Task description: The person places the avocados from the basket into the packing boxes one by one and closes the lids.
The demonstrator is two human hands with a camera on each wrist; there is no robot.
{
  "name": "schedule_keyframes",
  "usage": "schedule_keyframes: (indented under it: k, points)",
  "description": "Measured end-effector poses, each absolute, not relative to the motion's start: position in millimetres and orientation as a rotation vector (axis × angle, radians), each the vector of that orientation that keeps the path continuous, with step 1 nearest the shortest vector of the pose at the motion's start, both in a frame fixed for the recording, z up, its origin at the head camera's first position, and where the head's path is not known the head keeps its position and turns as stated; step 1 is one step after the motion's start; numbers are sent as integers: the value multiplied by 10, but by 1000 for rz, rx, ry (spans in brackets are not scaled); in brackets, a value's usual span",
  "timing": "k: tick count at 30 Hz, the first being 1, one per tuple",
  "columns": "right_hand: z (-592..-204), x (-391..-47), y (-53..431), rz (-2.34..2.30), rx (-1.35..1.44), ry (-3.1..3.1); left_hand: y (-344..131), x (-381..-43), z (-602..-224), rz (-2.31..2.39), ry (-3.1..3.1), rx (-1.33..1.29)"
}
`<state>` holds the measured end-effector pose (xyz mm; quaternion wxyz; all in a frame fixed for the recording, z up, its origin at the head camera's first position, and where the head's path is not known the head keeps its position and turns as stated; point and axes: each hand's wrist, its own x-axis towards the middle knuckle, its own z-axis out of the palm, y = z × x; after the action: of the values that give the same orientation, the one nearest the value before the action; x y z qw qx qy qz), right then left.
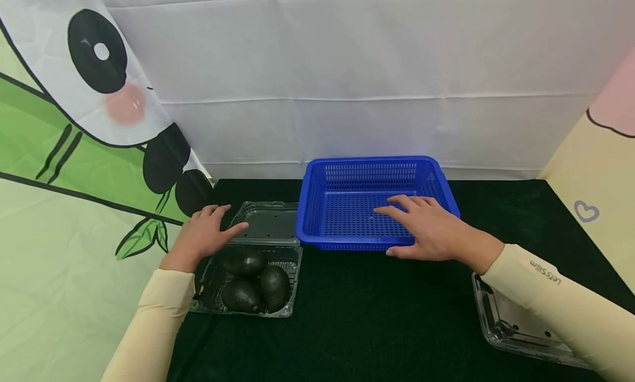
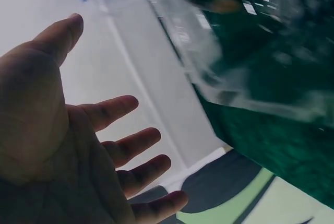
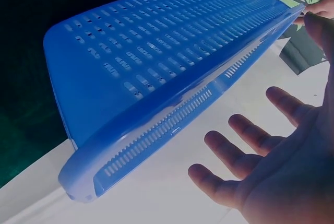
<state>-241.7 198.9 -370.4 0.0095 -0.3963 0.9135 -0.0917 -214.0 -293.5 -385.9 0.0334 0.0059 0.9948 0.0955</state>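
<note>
A blue slotted plastic basket (image 1: 342,214) stands on the dark green cloth near the back. My right hand (image 1: 431,230) hovers over its right front corner with fingers spread; in the right wrist view the fingers (image 3: 222,151) hold nothing and show apart from the basket wall. To the left lies a clear plastic clamshell box with its lid (image 1: 268,225) folded back. Three dark avocados (image 1: 275,288) sit in its lower half. My left hand (image 1: 203,233) is above the box's left side, its fingers (image 2: 112,112) extended and holding nothing.
Another clear plastic container (image 1: 506,321) lies at the right front, partly hidden beneath my right forearm. A white cloth backdrop (image 1: 372,79) rises right behind the basket. Printed cloth panels (image 1: 119,167) border the table on the left and right.
</note>
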Motion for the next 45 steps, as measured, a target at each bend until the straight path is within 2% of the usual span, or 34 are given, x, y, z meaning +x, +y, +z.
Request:
schedule_keyframes:
  k: [9, 28, 45]
  points:
    - [-3723, -2403, 2013, -263, -1219, 2850, -3123, -2209, -4049, 243, 2996, -7]
    - [-3738, -2378, 2057, -261, -1222, 2859, -3214, -2351, -4084, 151, 2908, 56]
    - [-3754, -2374, 2074, -243, -1195, 2858, -3422, -2467, -4230, 443, 2793, 116]
